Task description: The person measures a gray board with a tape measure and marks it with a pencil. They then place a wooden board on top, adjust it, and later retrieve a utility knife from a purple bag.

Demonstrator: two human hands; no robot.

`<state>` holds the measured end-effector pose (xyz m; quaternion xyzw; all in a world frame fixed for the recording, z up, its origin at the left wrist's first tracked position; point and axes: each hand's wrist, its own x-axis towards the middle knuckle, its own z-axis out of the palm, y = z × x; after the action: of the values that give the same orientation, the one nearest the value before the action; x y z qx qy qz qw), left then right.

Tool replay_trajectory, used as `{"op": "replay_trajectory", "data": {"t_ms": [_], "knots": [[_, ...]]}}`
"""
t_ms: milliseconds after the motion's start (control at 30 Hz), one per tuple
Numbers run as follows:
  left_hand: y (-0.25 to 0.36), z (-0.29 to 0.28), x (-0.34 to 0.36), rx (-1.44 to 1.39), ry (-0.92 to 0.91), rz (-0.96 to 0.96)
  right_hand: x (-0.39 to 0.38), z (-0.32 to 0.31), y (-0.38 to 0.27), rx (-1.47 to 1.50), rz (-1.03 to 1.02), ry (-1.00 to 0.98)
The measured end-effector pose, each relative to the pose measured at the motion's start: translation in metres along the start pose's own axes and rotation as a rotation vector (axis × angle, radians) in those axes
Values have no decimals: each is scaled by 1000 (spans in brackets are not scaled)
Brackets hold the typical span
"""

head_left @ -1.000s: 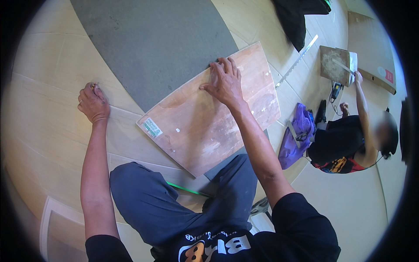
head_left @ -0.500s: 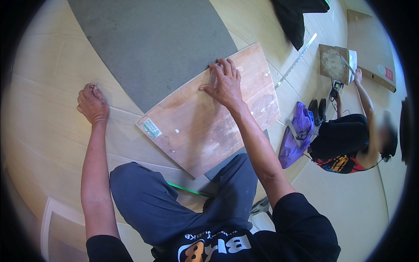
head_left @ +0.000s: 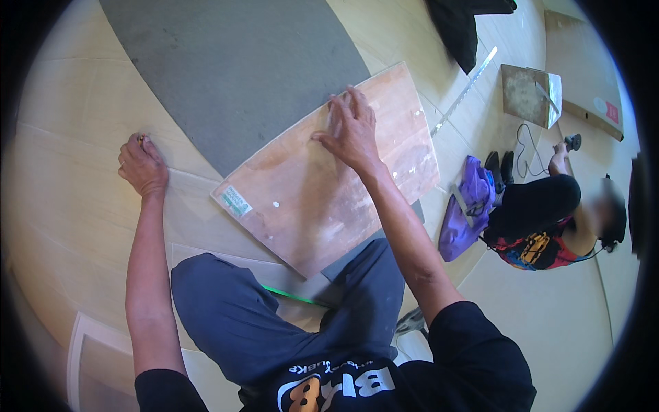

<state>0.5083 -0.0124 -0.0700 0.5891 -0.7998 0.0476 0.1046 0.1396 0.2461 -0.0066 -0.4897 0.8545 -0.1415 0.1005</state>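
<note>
A pale reddish-brown plywood board with white specks and a green-and-white label lies slantwise in front of my legs, partly over a large grey sheet. My right hand rests on the board near its far edge. Its fingers are spread, with the fingertips at that edge. Off to the left, away from the board, my left hand is closed on the tiled floor. A small yellowish tip shows at its fingertips; what it belongs to is too small to make out.
At the right a co-worker crouches with a small dark tool at one hand. Nearby are a worn box-shaped piece, a purple bag and dark shoes. A metal straightedge and black cloth lie beyond the board.
Both my hands keep nearly the same place and pose. The co-worker's hand has left the box-shaped piece, and the other now has the dark tool farther right, with its cord in view.
</note>
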Motion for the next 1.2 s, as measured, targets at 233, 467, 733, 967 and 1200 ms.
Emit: {"op": "replay_trajectory", "data": {"t_ms": [233,467,733,967,1200], "knots": [[4,-3,1,18,-24,-35,-205,2,53,57,1088,344],[7,-6,1,-4,-23,-44,-267,22,115,740,1449,345],[3,-3,0,-8,-9,-40,-276,17,123,922,1311,427],[2,-3,-3,-14,-2,-45,-280,25,134,931,1264,437],[3,-7,0,-15,-17,-42,-282,25,139,934,1394,393]]}}
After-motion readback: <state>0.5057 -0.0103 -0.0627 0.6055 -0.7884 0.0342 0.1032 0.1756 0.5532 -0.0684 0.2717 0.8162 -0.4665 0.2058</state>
